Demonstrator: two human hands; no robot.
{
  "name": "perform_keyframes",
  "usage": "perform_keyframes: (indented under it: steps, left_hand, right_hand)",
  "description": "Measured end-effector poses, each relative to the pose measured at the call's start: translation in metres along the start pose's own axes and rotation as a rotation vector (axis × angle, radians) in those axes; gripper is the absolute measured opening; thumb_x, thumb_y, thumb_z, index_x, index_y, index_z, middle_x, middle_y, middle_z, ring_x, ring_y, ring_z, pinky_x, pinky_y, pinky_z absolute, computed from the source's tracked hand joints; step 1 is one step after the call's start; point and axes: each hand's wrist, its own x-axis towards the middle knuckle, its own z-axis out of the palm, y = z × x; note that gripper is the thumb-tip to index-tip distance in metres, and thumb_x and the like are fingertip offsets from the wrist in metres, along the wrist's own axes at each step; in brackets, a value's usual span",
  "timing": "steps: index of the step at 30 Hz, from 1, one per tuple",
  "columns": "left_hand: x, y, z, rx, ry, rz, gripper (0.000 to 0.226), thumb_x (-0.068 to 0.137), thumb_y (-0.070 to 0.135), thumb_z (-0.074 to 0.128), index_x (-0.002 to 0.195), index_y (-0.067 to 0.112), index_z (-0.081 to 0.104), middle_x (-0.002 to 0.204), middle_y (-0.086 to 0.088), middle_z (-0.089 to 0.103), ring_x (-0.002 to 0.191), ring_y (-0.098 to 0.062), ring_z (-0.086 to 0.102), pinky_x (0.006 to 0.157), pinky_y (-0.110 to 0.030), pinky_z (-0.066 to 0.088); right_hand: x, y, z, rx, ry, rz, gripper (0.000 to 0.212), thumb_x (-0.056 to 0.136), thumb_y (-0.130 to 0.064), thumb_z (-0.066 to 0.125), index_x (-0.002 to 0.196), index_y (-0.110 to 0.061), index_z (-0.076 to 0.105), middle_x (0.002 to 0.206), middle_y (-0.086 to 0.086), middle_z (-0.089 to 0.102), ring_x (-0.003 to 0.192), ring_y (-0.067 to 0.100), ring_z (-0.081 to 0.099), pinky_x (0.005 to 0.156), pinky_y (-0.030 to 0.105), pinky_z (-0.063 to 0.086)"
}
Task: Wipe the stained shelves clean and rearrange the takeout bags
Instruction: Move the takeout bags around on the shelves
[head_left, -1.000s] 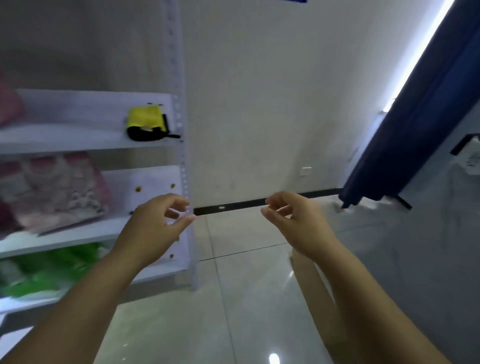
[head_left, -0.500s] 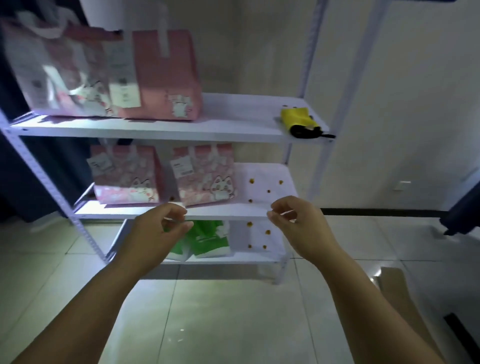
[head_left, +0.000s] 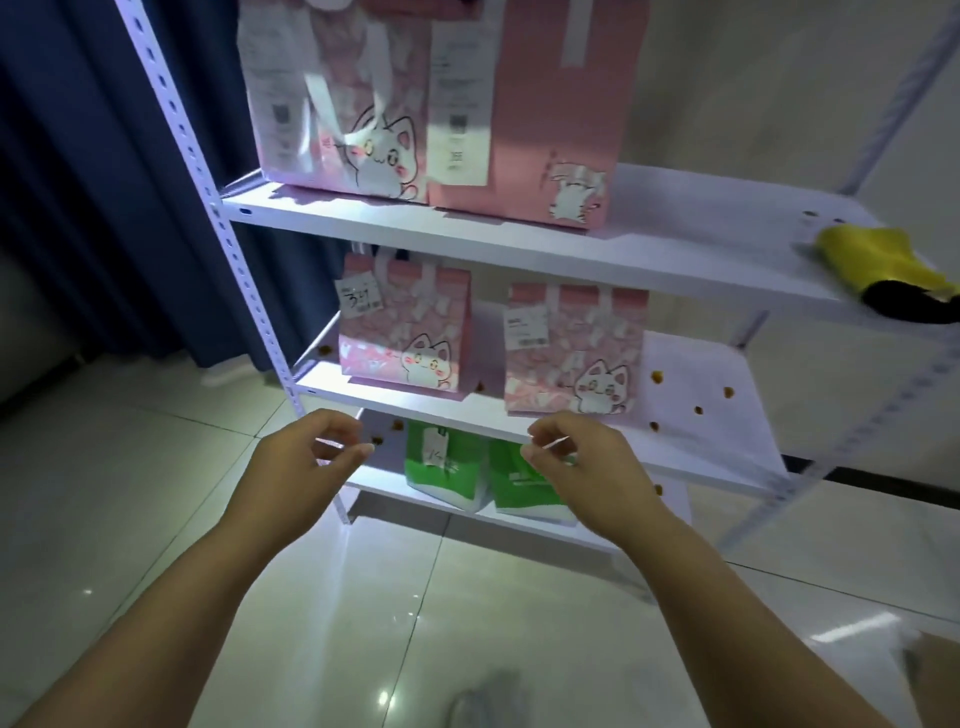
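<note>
A white metal shelving unit (head_left: 208, 171) is standing on a glossy tiled floor (head_left: 104, 467), with a dark blue curtain (head_left: 78, 182) hanging behind its left side. On the upper shelf (head_left: 519, 239) two large pink takeout bags are sitting upright and touching: the left large bag (head_left: 337, 104) is showing a white cartoon cat, white ribbon handles and a paper receipt, and the right large bag (head_left: 550, 114) is plain pink with a small cat sticker near its base. A yellow and black cloth item (head_left: 872, 254) is lying at the right end of that shelf. On the middle shelf (head_left: 701, 441) two smaller pink cat-print bags, the left small bag (head_left: 405, 332) and the right small bag (head_left: 576, 353), are standing apart, each carrying a receipt. Brown stain spots (head_left: 657, 376) are dotting the bare right part of this shelf. On the bottom shelf (head_left: 384, 483) two green bags (head_left: 447, 467) are standing side by side, with more brown spots near them. The left hand (head_left: 296, 467) and the right hand (head_left: 587, 467) are hovering in front of the middle shelf's edge, well apart, fingers loosely curled and gripping nothing.
</note>
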Motion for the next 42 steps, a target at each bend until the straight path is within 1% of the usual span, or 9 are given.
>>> perform_keyframes:
  steps: [3, 8, 12, 18, 24, 28, 32, 35, 42]
  left_hand:
    - [0.041, -0.02, -0.003, 0.035, 0.012, -0.029, 0.012, 0.081, 0.028, 0.069, 0.091, 0.03, 0.063, 0.085, 0.018, 0.065, 0.078, -0.003, 0.062, 0.06, -0.014, 0.041]
    - [0.097, -0.054, 0.0, 0.026, -0.003, -0.09, 0.014, 0.081, 0.027, 0.069, 0.095, 0.026, 0.064, 0.086, 0.014, 0.065, 0.081, -0.007, 0.062, 0.062, -0.017, 0.044]
    - [0.132, -0.082, 0.002, 0.012, -0.021, -0.112, 0.013, 0.081, 0.028, 0.069, 0.093, 0.029, 0.063, 0.086, 0.018, 0.065, 0.08, -0.003, 0.062, 0.061, -0.012, 0.042]
    - [0.193, -0.12, 0.003, -0.04, -0.129, -0.094, 0.016, 0.082, 0.026, 0.068, 0.087, 0.038, 0.059, 0.088, 0.014, 0.065, 0.081, 0.003, 0.06, 0.063, -0.008, 0.041]
    - [0.263, -0.167, 0.021, 0.029, -0.251, -0.01, 0.045, 0.085, 0.029, 0.065, 0.127, 0.022, 0.05, 0.122, 0.007, 0.054, 0.1, -0.006, 0.054, 0.082, -0.023, 0.044]
    - [0.305, -0.19, 0.036, 0.096, -0.277, 0.016, 0.063, 0.084, 0.031, 0.064, 0.139, 0.019, 0.036, 0.138, -0.001, 0.04, 0.119, -0.018, 0.045, 0.098, -0.042, 0.044]
    - [0.328, -0.204, 0.053, 0.098, -0.237, -0.012, 0.075, 0.084, 0.028, 0.066, 0.144, 0.012, 0.024, 0.146, -0.008, 0.029, 0.13, -0.023, 0.032, 0.105, -0.038, 0.034]
    - [0.337, -0.211, 0.062, 0.098, -0.246, -0.061, 0.073, 0.085, 0.03, 0.064, 0.143, 0.011, 0.024, 0.149, -0.006, 0.029, 0.133, -0.023, 0.03, 0.105, -0.036, 0.029]
    - [0.343, -0.219, 0.071, 0.017, -0.274, -0.048, 0.04, 0.084, 0.025, 0.066, 0.118, 0.017, 0.046, 0.127, -0.001, 0.052, 0.114, -0.018, 0.049, 0.09, -0.033, 0.041]
  right_hand:
    - [0.044, -0.003, 0.024, 0.015, -0.017, 0.01, 0.012, 0.086, -0.031, 0.063, 0.099, -0.03, 0.062, 0.095, -0.013, 0.063, 0.084, 0.003, 0.059, 0.075, 0.03, 0.053]
    - [0.106, -0.003, 0.05, -0.012, -0.033, 0.019, 0.012, 0.086, -0.032, 0.063, 0.097, -0.035, 0.058, 0.094, -0.018, 0.06, 0.085, -0.001, 0.056, 0.074, 0.025, 0.05]
    - [0.144, -0.001, 0.073, -0.067, -0.021, 0.08, 0.014, 0.086, -0.035, 0.063, 0.098, -0.035, 0.056, 0.094, -0.019, 0.059, 0.085, -0.001, 0.055, 0.069, 0.024, 0.049]
    - [0.195, 0.002, 0.117, -0.174, -0.026, 0.2, 0.028, 0.087, -0.036, 0.061, 0.114, -0.029, 0.055, 0.102, -0.014, 0.056, 0.089, 0.007, 0.055, 0.074, 0.029, 0.048]
    - [0.241, 0.016, 0.167, -0.18, 0.076, 0.356, 0.049, 0.087, -0.031, 0.063, 0.131, -0.019, 0.046, 0.118, 0.001, 0.059, 0.1, 0.018, 0.056, 0.083, 0.032, 0.048]
    - [0.266, 0.03, 0.195, -0.16, 0.144, 0.45, 0.063, 0.086, -0.027, 0.065, 0.14, -0.014, 0.035, 0.136, 0.008, 0.048, 0.118, 0.026, 0.051, 0.097, 0.037, 0.043]
    - [0.286, 0.043, 0.209, -0.236, 0.186, 0.534, 0.06, 0.085, -0.029, 0.065, 0.134, -0.007, 0.037, 0.132, 0.013, 0.044, 0.114, 0.031, 0.049, 0.09, 0.034, 0.04]
    - [0.297, 0.047, 0.215, -0.243, 0.16, 0.585, 0.056, 0.086, -0.029, 0.065, 0.13, -0.004, 0.04, 0.129, 0.013, 0.045, 0.113, 0.031, 0.049, 0.087, 0.034, 0.04]
    - [0.298, 0.055, 0.226, -0.08, 0.157, 0.546, 0.036, 0.084, -0.023, 0.066, 0.113, -0.01, 0.049, 0.116, 0.008, 0.059, 0.096, 0.024, 0.058, 0.085, 0.039, 0.049]
